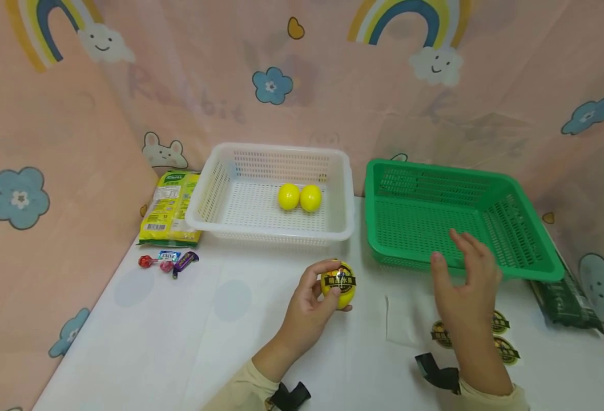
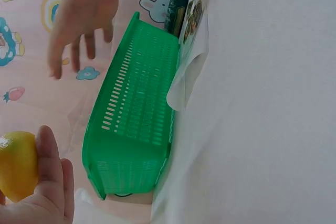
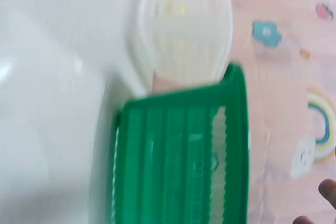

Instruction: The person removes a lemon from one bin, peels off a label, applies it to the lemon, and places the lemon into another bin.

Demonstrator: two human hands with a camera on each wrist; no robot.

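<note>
In the head view my left hand [image 1: 307,311] grips a yellow lemon [image 1: 346,297] between thumb and fingers. A round black-and-gold sticker [image 1: 340,280] with printed lettering sits on the lemon's upper side. The same lemon [image 2: 18,165] shows at the left edge of the left wrist view. My right hand [image 1: 466,291] is raised in front of the green basket, fingers spread and holding nothing. Below it lies a sheet with several round stickers [image 1: 505,350], partly hidden by the right hand and wrist. Two yellow lemons [image 1: 310,198] lie side by side in the white basket [image 1: 271,234].
The green basket [image 1: 540,251] stands at the right of the white one. A yellow packet [image 1: 167,208] leans by the white basket's left side, with several small candies [image 1: 166,265] before it. A dark green packet [image 1: 564,299] lies at the right, and a white paper strip [image 1: 401,321] near the stickers.
</note>
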